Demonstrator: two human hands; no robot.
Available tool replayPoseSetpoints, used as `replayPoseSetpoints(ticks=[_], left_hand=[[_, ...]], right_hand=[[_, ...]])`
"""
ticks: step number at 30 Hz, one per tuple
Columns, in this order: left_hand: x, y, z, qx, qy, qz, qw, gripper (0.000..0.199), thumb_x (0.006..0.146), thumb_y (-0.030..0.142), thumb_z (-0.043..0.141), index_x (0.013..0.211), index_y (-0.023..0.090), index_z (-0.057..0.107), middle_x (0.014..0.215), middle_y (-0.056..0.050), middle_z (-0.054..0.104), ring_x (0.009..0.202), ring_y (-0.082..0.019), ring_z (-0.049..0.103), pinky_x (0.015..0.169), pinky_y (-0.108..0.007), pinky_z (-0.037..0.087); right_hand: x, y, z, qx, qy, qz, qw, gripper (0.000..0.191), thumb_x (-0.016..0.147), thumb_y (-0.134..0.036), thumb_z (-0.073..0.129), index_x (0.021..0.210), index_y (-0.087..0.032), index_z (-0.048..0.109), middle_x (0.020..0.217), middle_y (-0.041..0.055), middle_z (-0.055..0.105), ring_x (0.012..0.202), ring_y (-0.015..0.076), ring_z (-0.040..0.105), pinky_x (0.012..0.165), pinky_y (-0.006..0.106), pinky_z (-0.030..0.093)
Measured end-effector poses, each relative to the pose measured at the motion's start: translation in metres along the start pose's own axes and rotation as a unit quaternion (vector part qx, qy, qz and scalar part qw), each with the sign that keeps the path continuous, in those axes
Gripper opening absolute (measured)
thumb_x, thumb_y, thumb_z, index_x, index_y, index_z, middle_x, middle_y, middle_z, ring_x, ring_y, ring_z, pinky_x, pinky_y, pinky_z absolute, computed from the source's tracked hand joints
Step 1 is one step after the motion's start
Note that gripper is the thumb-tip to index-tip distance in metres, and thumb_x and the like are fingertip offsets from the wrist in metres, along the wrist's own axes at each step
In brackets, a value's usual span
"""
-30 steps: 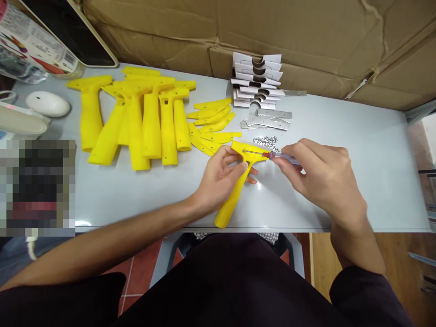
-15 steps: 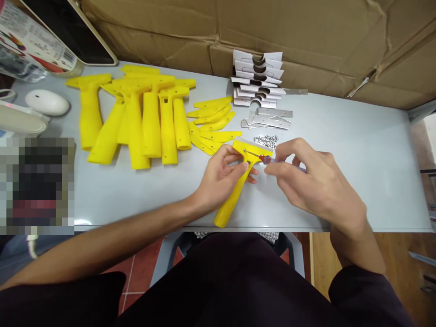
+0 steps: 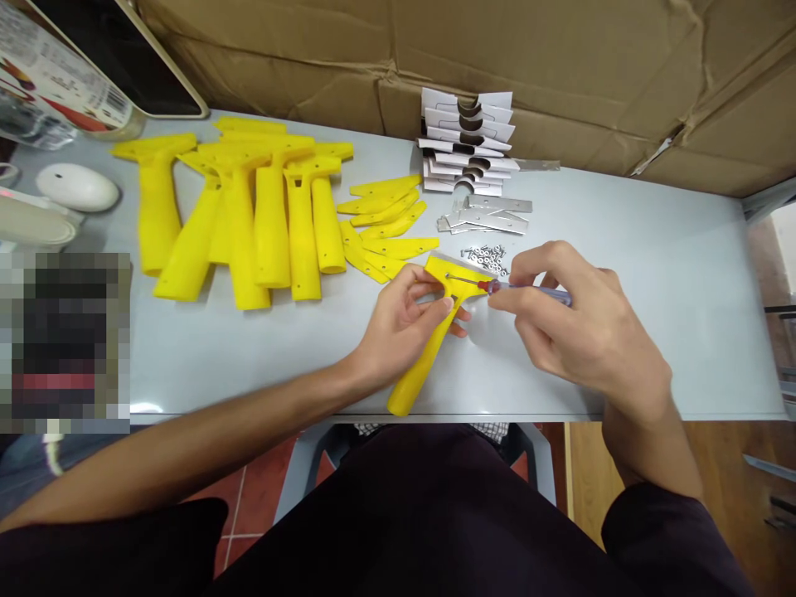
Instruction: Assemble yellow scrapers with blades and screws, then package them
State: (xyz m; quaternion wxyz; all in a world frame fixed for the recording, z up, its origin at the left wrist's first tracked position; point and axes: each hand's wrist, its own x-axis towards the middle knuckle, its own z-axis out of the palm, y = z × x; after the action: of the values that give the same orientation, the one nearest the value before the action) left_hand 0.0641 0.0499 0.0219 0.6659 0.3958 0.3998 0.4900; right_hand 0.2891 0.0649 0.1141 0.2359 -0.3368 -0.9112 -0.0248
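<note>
Yellow scraper [image 3: 426, 361] is in hand over the near part of the gray table [image 3: 715, 298], its round butt end lowest in view, close to the front edge. From there I trace the long axis away and to the right, up to the crosswise head, where a metal blade [image 3: 463, 264] shows along the far edge. The left hand [image 3: 401, 327] is closed around the neck from the left: thumb laid on top, fingers passing beneath, tips showing on the right side. Palm partly hidden; forearm [image 3: 249, 419] comes in low from the left.

Governing relation: the scraper's head lies just left of the right hand [image 3: 578, 323], while the left hand touches it and so is nearer. I read the right hand as pinching a screwdriver [image 3: 494, 287] between thumb and index finger, other fingers curled, back of the hand up. The shaft crosses the head's face, pointing left, tip at a small screw or hole [image 3: 447, 275]; whether it is seated I cannot tell.

Just beyond, I note a heap of screws and nuts [image 3: 488, 259], then slim yellow strips [image 3: 401, 246] to the left and loose metal blades [image 3: 507, 221]. Other yellow handles [image 3: 245, 240] lie well left, overlapping. Farther back: white card sleeves [image 3: 494, 101], overlapping in a row, before brown cardboard [image 3: 560, 99].
</note>
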Motion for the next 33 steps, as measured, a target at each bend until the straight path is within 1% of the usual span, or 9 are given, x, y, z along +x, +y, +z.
replayPoseSetpoints(ticks=[4,7,12,15,18,20,22,30,33], left_hand=[[-0.0002,0.0005,0.0011,0.006,0.008,-0.002,1.000,0.020,0.098,0.017,0.076,0.110,0.019,0.060,0.115,-0.009,0.077,0.085,-0.019,0.083,0.073,-0.038,0.076],[0.0001,0.0001,0.0007,0.005,0.013,-0.017,1.000,0.021,0.098,0.018,0.077,0.110,0.020,0.059,0.118,-0.008,0.076,0.080,-0.018,0.082,0.072,-0.040,0.077],[0.0003,-0.0001,0.0000,0.017,0.009,-0.015,1.000,0.023,0.098,0.021,0.079,0.110,0.020,0.060,0.118,-0.009,0.077,0.083,-0.019,0.082,0.073,-0.039,0.076],[-0.0002,0.0006,0.0004,0.022,0.008,-0.012,1.000,0.023,0.097,0.020,0.079,0.110,0.021,0.059,0.117,-0.009,0.078,0.090,-0.021,0.083,0.074,-0.038,0.076],[-0.0007,0.0008,0.0006,0.019,0.004,-0.015,1.000,0.023,0.099,0.022,0.078,0.111,0.021,0.059,0.120,-0.009,0.077,0.087,-0.020,0.083,0.074,-0.039,0.076],[-0.0010,0.0010,0.0005,0.014,0.004,-0.018,1.000,0.023,0.098,0.023,0.079,0.111,0.021,0.059,0.122,-0.010,0.077,0.082,-0.019,0.082,0.073,-0.041,0.076],[-0.0010,0.0015,0.0007,0.012,0.005,-0.019,1.000,0.023,0.098,0.022,0.079,0.111,0.021,0.059,0.124,-0.011,0.076,0.080,-0.018,0.081,0.073,-0.042,0.076],[-0.0023,0.0055,0.0043,0.024,-0.005,-0.017,1.000,0.024,0.097,0.024,0.080,0.112,0.021,0.061,0.123,-0.010,0.076,0.083,-0.019,0.081,0.071,-0.039,0.076],[-0.0035,0.0072,0.0054,0.018,-0.005,-0.023,1.000,0.024,0.098,0.024,0.080,0.113,0.022,0.061,0.126,-0.010,0.076,0.083,-0.019,0.081,0.071,-0.040,0.077]], right_hand=[[-0.0001,-0.0025,0.0004,-0.050,0.000,0.030,0.998,0.018,0.115,-0.028,0.056,0.111,-0.017,0.070,0.091,0.0050,0.072,0.069,0.0153,0.060,0.057,0.030,0.032],[-0.0013,-0.0007,0.0004,-0.097,-0.007,0.062,0.993,0.020,0.115,-0.022,0.057,0.099,-0.019,0.067,0.072,-0.0004,0.065,0.060,0.0140,0.054,0.055,0.032,0.029],[-0.0021,0.0016,0.0012,0.012,0.002,-0.003,1.000,0.029,0.105,-0.001,0.053,0.114,-0.024,0.068,0.119,0.0058,0.076,0.097,0.0167,0.073,0.067,0.028,0.046],[-0.0007,-0.0001,0.0020,0.038,0.014,-0.010,0.999,0.025,0.106,-0.009,0.060,0.126,-0.023,0.065,0.139,0.0125,0.073,0.103,0.0191,0.074,0.068,0.029,0.050],[0.0004,-0.0013,0.0029,-0.046,0.016,0.027,0.998,0.016,0.116,-0.027,0.054,0.118,-0.016,0.066,0.107,0.0108,0.078,0.075,0.0170,0.069,0.054,0.032,0.037],[0.0001,-0.0010,0.0037,-0.099,0.018,0.054,0.993,0.025,0.119,-0.024,0.045,0.107,-0.017,0.066,0.077,0.0011,0.070,0.057,0.0141,0.058,0.051,0.034,0.031],[-0.0006,-0.0005,0.0040,-0.112,0.016,0.065,0.991,0.023,0.116,-0.017,0.047,0.101,-0.019,0.065,0.069,-0.0030,0.064,0.053,0.0125,0.054,0.051,0.033,0.030],[0.0005,-0.0035,0.0000,-0.007,0.024,-0.005,1.000,0.025,0.107,-0.003,0.054,0.113,-0.024,0.066,0.118,0.0061,0.080,0.095,0.0176,0.077,0.067,0.029,0.049],[0.0008,-0.0033,-0.0014,-0.006,0.013,-0.005,1.000,0.014,0.112,-0.015,0.057,0.122,-0.020,0.066,0.114,0.0071,0.081,0.090,0.0188,0.077,0.067,0.032,0.051]])
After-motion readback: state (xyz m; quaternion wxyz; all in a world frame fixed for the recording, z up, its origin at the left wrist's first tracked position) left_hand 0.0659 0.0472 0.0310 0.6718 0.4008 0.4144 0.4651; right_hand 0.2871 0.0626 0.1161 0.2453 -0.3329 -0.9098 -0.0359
